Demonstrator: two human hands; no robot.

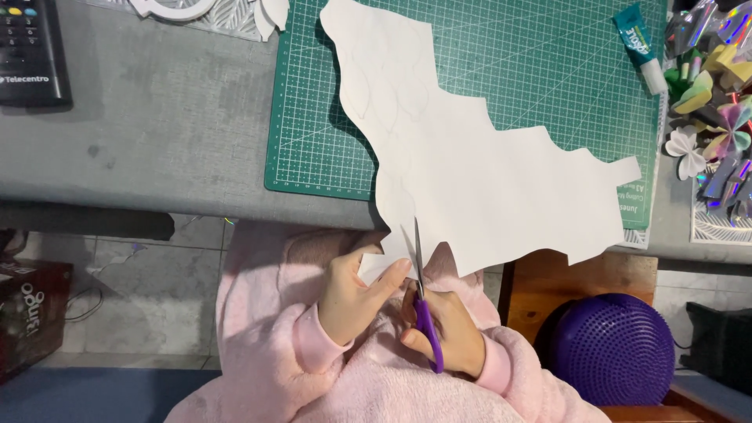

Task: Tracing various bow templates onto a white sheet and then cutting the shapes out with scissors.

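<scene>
Remote control cut off by the edge (top left); paper flowers cropped at right.

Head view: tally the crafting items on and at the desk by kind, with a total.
White paper sheet, held by left hand: 1
Purple-handled scissors, in right hand: 1
Green cutting mat: 1
Glue tube: 1
Total: 4

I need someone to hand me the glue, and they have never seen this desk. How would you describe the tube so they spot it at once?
Start at the green cutting mat on the grey table. Go to its far right corner, beside the pile of paper flowers. The glue tube lies there at a slant: small, teal with a white cap, the only tube among flat paper things.
</scene>
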